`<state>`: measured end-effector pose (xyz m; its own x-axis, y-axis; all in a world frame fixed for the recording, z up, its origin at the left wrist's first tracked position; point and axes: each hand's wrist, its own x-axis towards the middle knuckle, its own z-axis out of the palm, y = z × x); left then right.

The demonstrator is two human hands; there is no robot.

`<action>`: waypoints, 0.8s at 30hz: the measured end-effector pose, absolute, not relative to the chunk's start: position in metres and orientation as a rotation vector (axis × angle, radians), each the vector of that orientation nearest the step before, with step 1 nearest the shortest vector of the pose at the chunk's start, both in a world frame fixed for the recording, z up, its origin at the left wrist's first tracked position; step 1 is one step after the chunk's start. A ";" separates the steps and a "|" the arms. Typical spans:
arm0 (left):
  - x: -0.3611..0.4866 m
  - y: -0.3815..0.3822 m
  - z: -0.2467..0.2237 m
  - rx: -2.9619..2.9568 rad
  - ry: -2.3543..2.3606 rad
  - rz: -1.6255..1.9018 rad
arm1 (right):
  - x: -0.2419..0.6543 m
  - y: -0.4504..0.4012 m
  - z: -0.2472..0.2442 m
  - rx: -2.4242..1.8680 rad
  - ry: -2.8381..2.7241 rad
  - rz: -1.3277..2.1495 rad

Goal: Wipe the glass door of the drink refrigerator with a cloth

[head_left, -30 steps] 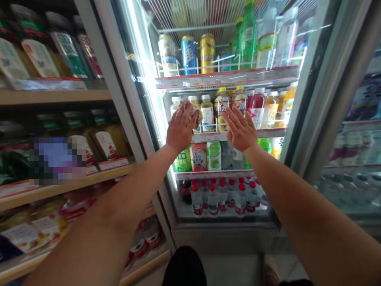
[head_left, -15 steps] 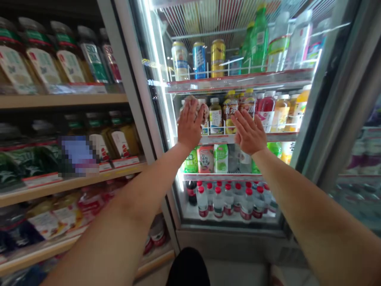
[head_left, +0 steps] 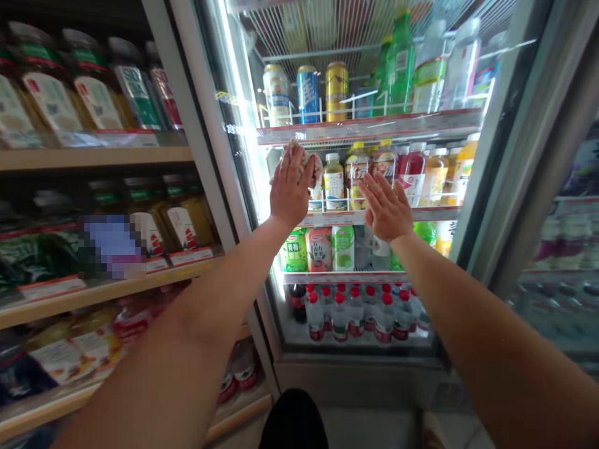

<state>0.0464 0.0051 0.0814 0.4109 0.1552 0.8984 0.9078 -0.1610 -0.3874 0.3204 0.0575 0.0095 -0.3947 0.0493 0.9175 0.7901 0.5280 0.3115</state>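
Note:
My left hand [head_left: 291, 190] lies with its fingers stretched over a bunched, pale pinkish cloth [head_left: 312, 171], pressing it to the glass door [head_left: 281, 134] of a lit drinks fridge. Part of the cloth is hidden under the fingers. To the right, my right hand [head_left: 387, 206] is held flat with its fingers extended, at or very near the same glass, and holds nothing. Between the hands, behind the glass, stand a bottle with a white label [head_left: 334, 181] and a yellow-capped brown bottle [head_left: 357, 171].
Inside the fridge, cans [head_left: 307, 93] and a green bottle [head_left: 400, 68] fill the top shelf; red-capped water bottles [head_left: 340, 318] stand at the bottom. Wooden shelves [head_left: 93, 157] with bottled drinks line the left. A metal frame [head_left: 519, 187] borders the right. My dark-clothed knee [head_left: 294, 421] is below.
My left hand and the cloth have shifted slightly left and up across the glass. My right hand stays nearly in place. The whole view has moved a little.

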 end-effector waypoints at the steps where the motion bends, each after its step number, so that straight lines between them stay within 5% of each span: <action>1: 0.050 0.005 0.071 -1.614 -0.938 -0.879 | 0.320 0.057 0.010 -0.699 -1.807 -0.970; 8: 0.059 -0.009 0.045 -1.743 -0.817 -0.752 | 0.320 0.057 0.010 -0.685 -1.790 -0.990; 18: 0.047 0.004 0.124 -1.680 -0.881 -0.855 | 0.321 0.055 0.011 -0.705 -1.809 -0.961; 24: 0.067 0.005 0.087 -1.811 -0.826 -0.816 | 0.321 0.056 0.011 -0.700 -1.805 -0.977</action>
<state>0.0665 0.0047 0.0872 0.5489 0.1833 0.8156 0.8176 -0.3206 -0.4782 0.3207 0.0556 0.0106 -0.3997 0.0471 0.9154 0.7923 0.5199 0.3192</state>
